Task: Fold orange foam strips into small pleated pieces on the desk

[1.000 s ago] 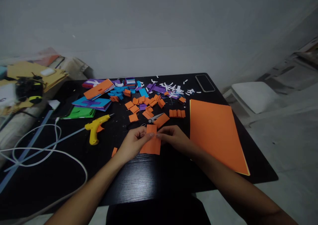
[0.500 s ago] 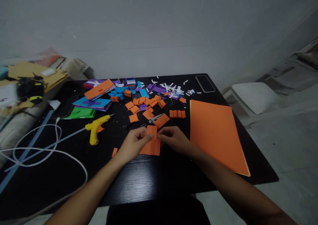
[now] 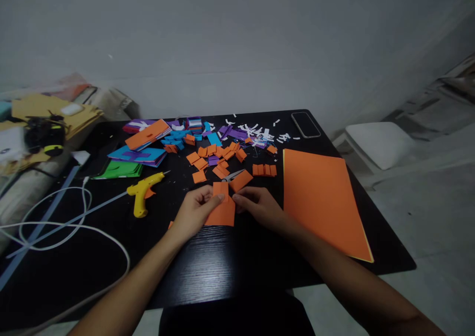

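My left hand (image 3: 196, 208) pinches an orange paper piece (image 3: 221, 213) between thumb and fingers, with a narrower flap standing up at its top. Close to the paper's right edge is my right hand (image 3: 256, 203), its thumb and index finger together; whether they grip the edge is too small to tell. Just beyond the hands lie scissors (image 3: 233, 175), partly covered by an orange piece (image 3: 241, 181). Small folded orange pieces (image 3: 201, 163) are scattered behind them, and a row of orange folded pieces (image 3: 264, 170) sits to the right.
A yellow glue gun (image 3: 141, 194) and a white cable (image 3: 111, 236) are on the left of the black table (image 3: 208, 276). Large orange sheets (image 3: 322, 202) lie at the right, a phone (image 3: 306, 124) behind them. White paper scraps (image 3: 265, 135) and coloured stacks (image 3: 137, 154) line the back.
My left hand and the orange paper have shifted slightly left and up. The gap between my right fingertips and the paper's upper flap has widened.
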{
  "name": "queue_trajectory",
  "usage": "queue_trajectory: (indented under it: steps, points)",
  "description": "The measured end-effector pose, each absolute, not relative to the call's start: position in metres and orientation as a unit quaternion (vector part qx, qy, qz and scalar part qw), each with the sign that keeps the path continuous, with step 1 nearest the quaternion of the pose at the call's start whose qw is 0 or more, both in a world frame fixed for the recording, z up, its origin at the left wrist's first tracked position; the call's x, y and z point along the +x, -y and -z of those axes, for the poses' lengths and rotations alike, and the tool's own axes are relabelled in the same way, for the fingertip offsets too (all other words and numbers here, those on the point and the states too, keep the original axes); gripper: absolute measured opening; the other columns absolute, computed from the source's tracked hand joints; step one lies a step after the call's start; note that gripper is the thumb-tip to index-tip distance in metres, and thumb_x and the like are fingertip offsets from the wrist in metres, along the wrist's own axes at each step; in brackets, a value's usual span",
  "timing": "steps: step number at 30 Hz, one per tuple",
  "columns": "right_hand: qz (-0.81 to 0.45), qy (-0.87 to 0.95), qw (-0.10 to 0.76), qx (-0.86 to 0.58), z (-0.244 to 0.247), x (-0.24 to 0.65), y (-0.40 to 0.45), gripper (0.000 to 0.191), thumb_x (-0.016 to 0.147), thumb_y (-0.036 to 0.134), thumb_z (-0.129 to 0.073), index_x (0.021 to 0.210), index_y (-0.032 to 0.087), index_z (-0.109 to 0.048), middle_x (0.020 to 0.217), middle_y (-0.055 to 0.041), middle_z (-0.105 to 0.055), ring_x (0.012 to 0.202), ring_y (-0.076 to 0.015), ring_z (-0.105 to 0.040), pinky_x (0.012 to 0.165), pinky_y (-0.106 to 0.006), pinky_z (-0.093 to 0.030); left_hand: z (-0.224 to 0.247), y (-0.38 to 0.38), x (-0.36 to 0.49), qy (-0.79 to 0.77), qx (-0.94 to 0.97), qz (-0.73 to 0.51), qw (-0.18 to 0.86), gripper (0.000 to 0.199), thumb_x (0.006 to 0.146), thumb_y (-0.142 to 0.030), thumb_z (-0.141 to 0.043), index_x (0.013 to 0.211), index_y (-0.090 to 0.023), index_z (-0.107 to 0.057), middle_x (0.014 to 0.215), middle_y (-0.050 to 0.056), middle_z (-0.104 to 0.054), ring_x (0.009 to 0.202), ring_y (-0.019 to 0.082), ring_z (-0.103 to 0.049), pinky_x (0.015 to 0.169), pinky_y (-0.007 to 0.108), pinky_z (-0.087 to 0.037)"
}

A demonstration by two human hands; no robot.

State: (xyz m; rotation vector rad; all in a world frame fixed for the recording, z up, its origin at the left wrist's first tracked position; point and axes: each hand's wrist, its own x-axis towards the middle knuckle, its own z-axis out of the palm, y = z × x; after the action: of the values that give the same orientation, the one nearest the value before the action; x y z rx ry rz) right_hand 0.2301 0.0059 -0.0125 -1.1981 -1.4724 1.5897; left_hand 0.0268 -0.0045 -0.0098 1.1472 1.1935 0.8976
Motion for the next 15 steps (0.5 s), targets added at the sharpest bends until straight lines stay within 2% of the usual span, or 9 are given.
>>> queue_trajectory:
  steps: [2,8,13,15]
  points:
    - [-0.610,0.570,0.319,-0.448,0.014,0.230,-0.004,0.023,0.084,0.037,-0.067,0.086,0.015,-0.075,0.075,-0.0024,-0.073,0.069,-0.0165,-0.067,0.067,-0.028,-0.051,0.009,0.007,0.032,-0.502,0.504,-0.389,0.586,0.036,0.078,-0.049,-0.079,0.073,-0.015,-0.068,0.064,-0.002,-0.060,0.058,0.011,-0.052,0.056,0.022,-0.041]
    - [-0.615,0.563,0.310,-0.457,0.014,0.232,-0.006,0.014,0.082,0.029,-0.066,0.074,0.017,-0.069,0.066,0.0003,-0.069,0.062,-0.0148,-0.065,0.064,-0.027,-0.051,0.008,-0.001,0.019,-0.533,0.496,-0.412,0.548,0.037,0.079,-0.050,-0.079,0.071,-0.015,-0.066,0.062,-0.003,-0.057,0.054,0.010,-0.048,0.052,0.021,-0.037]
    - [-0.633,0.523,0.358,-0.445,0.018,0.228,-0.004,0.024,0.084,0.041,-0.070,0.082,0.018,-0.069,0.076,-0.0013,-0.071,0.069,-0.0156,-0.067,0.069,-0.029,-0.054,0.010,-0.002,0.017,-0.536,0.497,-0.398,0.554,0.039,0.080,-0.054,-0.077,0.078,-0.016,-0.068,0.063,-0.003,-0.057,0.055,0.011,-0.048,0.053,0.022,-0.037]
    - [-0.641,0.525,0.362,-0.427,0.020,0.226,-0.003,0.028,0.079,0.043,-0.078,0.086,0.017,-0.069,0.082,-0.0011,-0.071,0.074,-0.0159,-0.067,0.072,-0.030,-0.054,0.011,0.001,0.025,-0.516,0.532,-0.387,0.549,0.040,0.080,-0.053,-0.076,0.071,-0.016,-0.065,0.061,-0.004,-0.053,0.056,0.010,-0.045,0.054,0.022,-0.035]
